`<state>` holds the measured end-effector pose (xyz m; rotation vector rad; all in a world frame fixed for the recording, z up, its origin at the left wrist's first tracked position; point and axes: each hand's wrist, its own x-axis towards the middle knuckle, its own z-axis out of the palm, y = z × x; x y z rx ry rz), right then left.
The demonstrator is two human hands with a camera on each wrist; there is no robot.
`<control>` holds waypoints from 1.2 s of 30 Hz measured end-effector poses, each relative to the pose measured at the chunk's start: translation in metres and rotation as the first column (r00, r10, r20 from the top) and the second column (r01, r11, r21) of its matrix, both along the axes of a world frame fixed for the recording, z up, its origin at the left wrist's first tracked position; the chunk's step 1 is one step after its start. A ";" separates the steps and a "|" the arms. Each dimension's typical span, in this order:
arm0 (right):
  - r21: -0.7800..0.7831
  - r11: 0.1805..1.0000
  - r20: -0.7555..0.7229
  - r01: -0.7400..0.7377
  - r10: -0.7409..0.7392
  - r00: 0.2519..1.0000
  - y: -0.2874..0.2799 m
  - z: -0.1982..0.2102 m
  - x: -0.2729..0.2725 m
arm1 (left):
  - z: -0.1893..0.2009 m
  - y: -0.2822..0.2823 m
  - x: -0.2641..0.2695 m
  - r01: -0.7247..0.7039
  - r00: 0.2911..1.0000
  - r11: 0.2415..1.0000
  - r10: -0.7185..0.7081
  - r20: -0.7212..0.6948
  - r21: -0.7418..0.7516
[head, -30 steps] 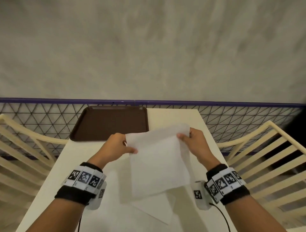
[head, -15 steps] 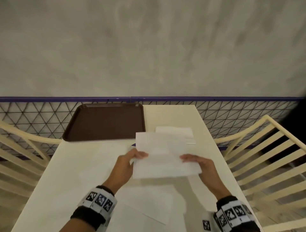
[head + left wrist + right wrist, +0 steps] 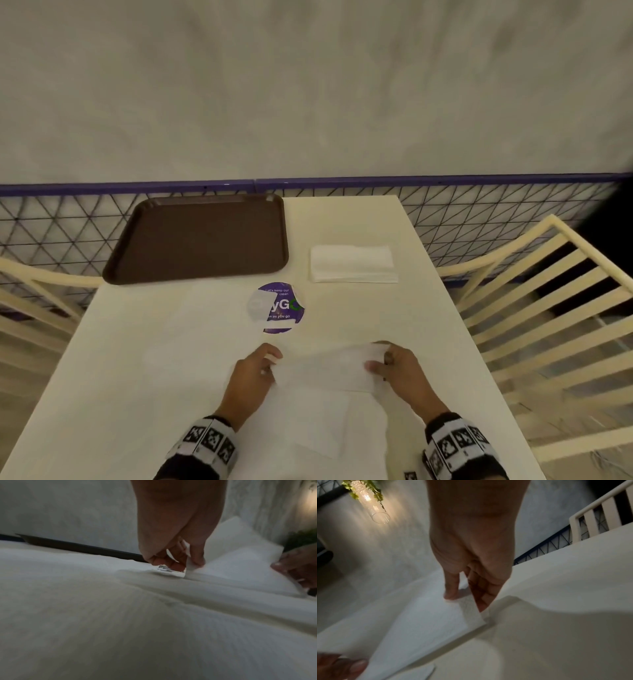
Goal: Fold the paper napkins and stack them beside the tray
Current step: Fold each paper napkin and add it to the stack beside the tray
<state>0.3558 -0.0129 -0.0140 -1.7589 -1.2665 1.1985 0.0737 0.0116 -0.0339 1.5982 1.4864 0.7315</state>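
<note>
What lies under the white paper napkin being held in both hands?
More loose white napkins lie on the cream table beneath the held white paper napkin, which left hand and right hand pinch at its ends. How many is hidden.

Brown tray (image 3: 198, 240), white napkin (image 3: 329, 370) and white napkin stack (image 3: 352, 263) on cream table (image 3: 137, 377), round purple sticker (image 3: 279, 308) with white and green lettering, black-and-white checker-marked wristbands (image 3: 209, 442), cream slatted chairs (image 3: 548, 308), black triangle-mesh fence (image 3: 479, 219) with purple rail, mottled grey wall (image 3: 308, 85).
</note>
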 end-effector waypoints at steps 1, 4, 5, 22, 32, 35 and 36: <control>-0.021 1.000 0.028 0.015 -0.014 1.000 0.006 -0.003 -0.001 | 0.002 0.004 0.003 -0.018 1.000 1.000 0.018 -0.025 -0.011; -0.108 0.994 0.161 0.034 -0.016 0.987 0.012 -0.010 -0.005 | -0.001 0.009 0.009 -0.036 0.982 0.997 0.021 -0.189 -0.075; -0.123 0.992 0.184 0.038 -0.015 0.983 0.012 -0.013 -0.006 | -0.002 0.009 0.010 -0.045 0.968 0.997 0.027 -0.249 -0.067; -0.148 0.801 0.546 -0.580 0.555 0.628 -0.035 -0.027 -0.070 | -0.032 -0.023 0.046 0.585 0.559 0.808 -0.346 -0.754 0.063; -0.337 0.821 0.602 -0.461 0.564 0.564 -0.052 -0.014 -0.001 | -0.019 -0.002 0.002 0.588 0.486 0.809 -0.380 -0.787 -0.028; -0.366 0.800 0.571 -0.476 0.597 0.564 -0.050 -0.011 -0.002 | 0.004 0.031 0.021 0.599 0.546 0.799 -0.354 -0.759 0.059; -0.374 0.798 0.567 -0.472 0.600 0.564 -0.049 -0.010 -0.002 | 0.011 0.041 0.026 0.578 0.578 0.814 -0.362 -0.731 0.054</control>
